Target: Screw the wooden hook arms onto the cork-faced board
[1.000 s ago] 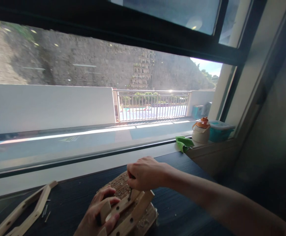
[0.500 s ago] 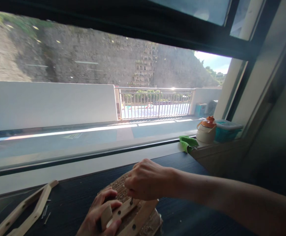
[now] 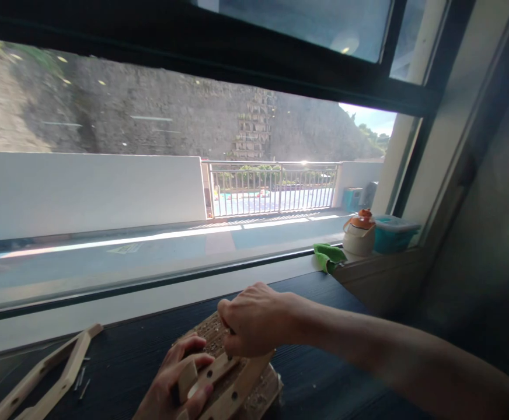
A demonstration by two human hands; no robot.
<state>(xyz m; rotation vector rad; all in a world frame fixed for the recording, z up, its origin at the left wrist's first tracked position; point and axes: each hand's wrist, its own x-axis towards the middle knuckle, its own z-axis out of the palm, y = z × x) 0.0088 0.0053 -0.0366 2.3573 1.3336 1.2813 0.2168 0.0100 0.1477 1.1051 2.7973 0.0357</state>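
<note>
Just beyond right hand [image 3: 258,322], table edge [image 3: 300,280]

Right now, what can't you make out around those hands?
In the head view:
What the right hand grips: hidden by the hand itself.
Wooden strip beside the left hand: lower end cut off by the bottom edge.
Thin metal fasteners at left: too small to tell nails from screws.

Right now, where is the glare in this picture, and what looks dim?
Head view: sun glints off the railing; head view: the table, left hand and right hand look dim against the bright outdoors; head view: a faint haze seems to veil the far right.
</note>
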